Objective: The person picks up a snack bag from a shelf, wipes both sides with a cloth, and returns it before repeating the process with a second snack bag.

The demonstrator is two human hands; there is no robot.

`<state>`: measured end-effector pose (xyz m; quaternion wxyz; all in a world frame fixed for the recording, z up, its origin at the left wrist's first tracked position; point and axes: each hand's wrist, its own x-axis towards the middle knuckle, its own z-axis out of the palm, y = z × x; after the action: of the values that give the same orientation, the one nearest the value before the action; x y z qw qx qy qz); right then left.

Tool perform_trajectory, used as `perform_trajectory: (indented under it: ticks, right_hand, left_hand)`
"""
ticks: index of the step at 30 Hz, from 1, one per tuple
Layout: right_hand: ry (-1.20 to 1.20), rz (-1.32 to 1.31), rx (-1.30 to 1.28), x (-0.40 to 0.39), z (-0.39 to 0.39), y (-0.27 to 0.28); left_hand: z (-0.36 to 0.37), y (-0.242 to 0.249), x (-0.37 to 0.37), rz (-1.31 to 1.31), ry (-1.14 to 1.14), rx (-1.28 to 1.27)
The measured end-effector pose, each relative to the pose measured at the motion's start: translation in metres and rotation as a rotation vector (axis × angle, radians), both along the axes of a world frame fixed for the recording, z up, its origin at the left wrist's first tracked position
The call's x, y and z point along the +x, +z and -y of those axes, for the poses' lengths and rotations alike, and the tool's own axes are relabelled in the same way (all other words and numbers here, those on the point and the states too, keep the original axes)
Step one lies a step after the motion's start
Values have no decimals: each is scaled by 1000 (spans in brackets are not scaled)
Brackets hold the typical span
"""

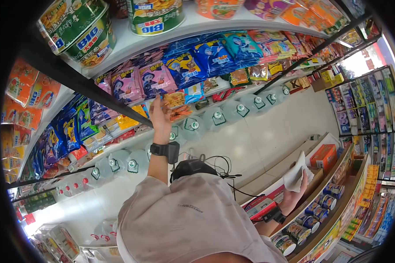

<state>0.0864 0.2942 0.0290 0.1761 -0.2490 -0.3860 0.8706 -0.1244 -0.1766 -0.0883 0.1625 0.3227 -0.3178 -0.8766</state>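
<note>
My left hand (161,115) is raised to the snack shelf, fingers apart, with its fingertips right at the lower edge of a pink snack bag (157,80). More pink bags (126,85) and a blue-and-yellow snack bag (183,69) hang in the same row. Below the hand sit small colourful packets (175,100). Down at my right side, my right hand (292,196) is closed around a crumpled white cloth (296,173). The cloth sticks up above the fingers, close to the lower shelf with cans.
Instant noodle tubs (155,17) fill the upper shelf. A black shelf post (81,81) slants near my left arm. Large clear water bottles (217,117) line the floor under the shelf. Cans (308,221) and an orange box (324,155) stand at right. Black cables (226,168) dangle at my chest.
</note>
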Motion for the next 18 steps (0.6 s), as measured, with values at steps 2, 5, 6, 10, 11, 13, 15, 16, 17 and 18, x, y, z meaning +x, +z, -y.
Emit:
perform_trajectory:
  ticks: [2, 5, 6, 10, 11, 13, 15, 16, 17, 18]
  right_hand:
    - [16, 38, 42, -14, 14, 4]
    - [59, 70, 49, -28, 20, 2]
    - [74, 77, 63, -33, 22, 3]
    - [46, 98, 63, -46, 29, 8]
    - [56, 91, 42, -49, 27, 5]
    - [82, 82, 45, -52, 22, 3]
    - [102, 81, 98, -61, 37, 11]
    - [53, 90, 95, -65, 41, 12]
    - [91, 72, 94, -68, 40, 11]
    - [142, 52, 67, -69, 35, 8]
  left_hand:
    - [9, -5, -5, -5, 33, -65]
    - [20, -12, -14, 42, 28, -194]
    - [23, -14, -15, 67, 20, -243]
    - [41, -22, -15, 146, -188, -512]
    - [42, -19, -15, 162, -210, -553]
    - [43, -13, -13, 172, -235, -681]
    - [43, -5, -11, 151, -242, -851]
    - [44, 0, -10, 137, -257, -849]
    - [45, 3, -10, 99, -254, -829]
    - [44, 5, -12, 74, -201, -858]
